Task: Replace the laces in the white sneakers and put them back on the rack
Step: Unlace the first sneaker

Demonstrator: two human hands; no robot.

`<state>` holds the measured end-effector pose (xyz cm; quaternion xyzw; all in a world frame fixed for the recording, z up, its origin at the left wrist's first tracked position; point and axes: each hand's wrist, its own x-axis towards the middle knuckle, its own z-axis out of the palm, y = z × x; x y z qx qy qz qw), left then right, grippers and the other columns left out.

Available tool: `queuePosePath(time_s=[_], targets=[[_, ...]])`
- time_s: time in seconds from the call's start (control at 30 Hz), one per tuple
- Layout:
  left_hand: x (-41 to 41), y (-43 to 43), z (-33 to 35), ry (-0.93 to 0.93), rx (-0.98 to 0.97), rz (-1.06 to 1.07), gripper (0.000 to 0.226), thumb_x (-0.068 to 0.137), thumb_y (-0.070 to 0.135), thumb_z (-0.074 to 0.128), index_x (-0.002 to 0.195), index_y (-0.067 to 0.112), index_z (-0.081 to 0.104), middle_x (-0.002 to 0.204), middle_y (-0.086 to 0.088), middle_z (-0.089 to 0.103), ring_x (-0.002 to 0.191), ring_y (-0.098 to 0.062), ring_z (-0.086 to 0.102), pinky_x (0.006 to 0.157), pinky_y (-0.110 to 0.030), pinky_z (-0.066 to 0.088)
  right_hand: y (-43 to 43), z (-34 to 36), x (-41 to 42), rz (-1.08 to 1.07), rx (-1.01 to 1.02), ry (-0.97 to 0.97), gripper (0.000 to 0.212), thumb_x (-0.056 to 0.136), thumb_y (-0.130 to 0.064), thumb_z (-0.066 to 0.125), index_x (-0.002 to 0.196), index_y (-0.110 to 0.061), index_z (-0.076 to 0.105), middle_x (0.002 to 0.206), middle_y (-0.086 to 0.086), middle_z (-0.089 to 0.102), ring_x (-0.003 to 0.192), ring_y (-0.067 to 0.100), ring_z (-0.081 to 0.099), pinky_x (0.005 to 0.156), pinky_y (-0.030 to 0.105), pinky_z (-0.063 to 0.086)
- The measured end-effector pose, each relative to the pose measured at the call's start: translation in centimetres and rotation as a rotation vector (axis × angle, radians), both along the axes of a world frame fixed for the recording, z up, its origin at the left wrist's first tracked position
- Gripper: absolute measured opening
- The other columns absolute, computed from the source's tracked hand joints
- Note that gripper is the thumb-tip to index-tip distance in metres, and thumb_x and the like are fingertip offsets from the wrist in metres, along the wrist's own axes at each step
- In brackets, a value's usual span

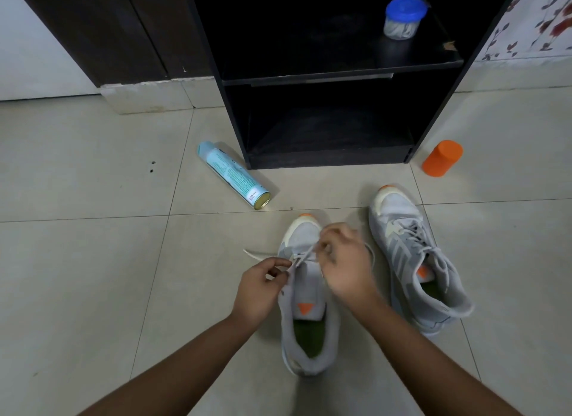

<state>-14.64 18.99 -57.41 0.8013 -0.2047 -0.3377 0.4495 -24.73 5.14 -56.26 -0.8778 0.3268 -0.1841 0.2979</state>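
Sneakers, pale grey-white with orange toe tips, one pair: both on the floor [93, 260], toes toward the rack [309, 74], just in front of its open lower shelf, side by side and apart.

- Spray can [233, 175]: pale blue, lying on its side on the floor, beside the rack's front left corner, metal base toward the camera.
- Left hand [263, 287]: at the left edge of the centre sneaker, thumb and forefinger pinched together on the lace.
- Lace [253, 255]: off-white, run through the lowest eyelets only; one loose end trails left across the floor, the rest stretches between the two hands.
- Centre sneaker [306, 310]: upright, tongue exposed, green insole showing.
- Right hand [346, 260]: over the front of the centre sneaker, fingers curled and closed on the lace.
- Laced sneaker [414, 254]: upright, to the right of the centre one, grey laces threaded to the top, ends loose.
- Jar [402, 17]: clear with a blue lid, upright on the rack's upper shelf, near its right end.
- Orange container [442, 158]: on the floor, beside the rack's front right corner.
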Motion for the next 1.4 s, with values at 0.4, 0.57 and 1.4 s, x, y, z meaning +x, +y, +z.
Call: queuePosePath(time_s=[0.4,0.57,1.4], targets=[[-0.1,-0.1,0.1,0.001,0.012,-0.018,0.019,0.090,0.007,0.059,0.097,0.020,0.071,0.075,0.005,0.064,0.063,-0.002,0.058,0.059,-0.008,0.042,-1.0,1.3,-1.7,0.108,-0.119,0.321,0.047,0.076,-0.030,0.034,0.113,-0.025,0.063,0.120,-0.001,0.058,0.110,0.024,0.051,0.090,0.039,0.044],[-0.1,-0.1,0.1,-0.006,0.018,-0.035,0.019,0.090,0.010,0.059,0.098,0.022,0.071,0.080,0.007,0.066,0.074,-0.008,0.062,0.065,-0.013,0.046,1.6,-0.5,0.1,0.211,-0.346,0.425,0.012,0.067,-0.033,0.063,0.071,-0.023,0.069,0.078,-0.002,0.063,0.078,0.023,0.061,0.066,0.034,0.048],[-0.1,-0.2,0.0,0.035,0.006,0.020,0.013,0.085,0.014,0.067,0.082,0.027,0.068,0.074,0.005,0.063,0.066,-0.012,0.059,0.066,-0.026,0.046,-0.2,2.1,-4.7,-0.070,0.323,0.515,0.030,0.086,-0.059,0.052,0.094,-0.030,0.054,0.096,-0.007,0.064,0.089,0.020,0.063,0.072,0.031,0.046]])
